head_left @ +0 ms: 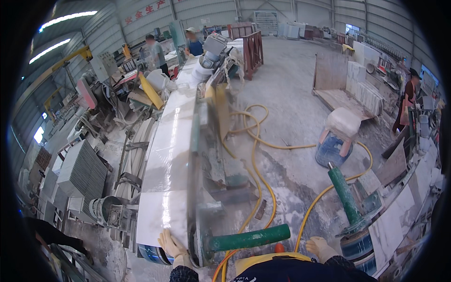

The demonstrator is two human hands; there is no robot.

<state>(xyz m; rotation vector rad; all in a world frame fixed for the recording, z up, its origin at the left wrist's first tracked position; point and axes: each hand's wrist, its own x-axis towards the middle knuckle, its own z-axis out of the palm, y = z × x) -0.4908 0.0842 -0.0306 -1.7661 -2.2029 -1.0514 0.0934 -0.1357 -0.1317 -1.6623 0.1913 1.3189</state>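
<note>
In a cream work glove, my left hand (172, 245) lies with its fingers stretched over the near right corner of a glossy white stone slab (162, 211). The slab is on a long machine line, its near end above a blue roller (154, 254). Close by on the right, a green cylindrical bar (251, 237) sticks out sideways from the machine. My right hand (320, 247), gloved too, hangs at my right side with its fingers loosely apart, touching nothing that I can see. Nearest to it are the yellow hose (307, 225) and a second green post (345, 195).
A blue drum (331, 150) with a wrapped bundle on top stands right of centre among hose loops. A motor (105, 211) sits left of the line. Stone pieces (390, 221) lean at the right. Two people (157, 54) stand by the far end; another person (408, 101) is at the right.
</note>
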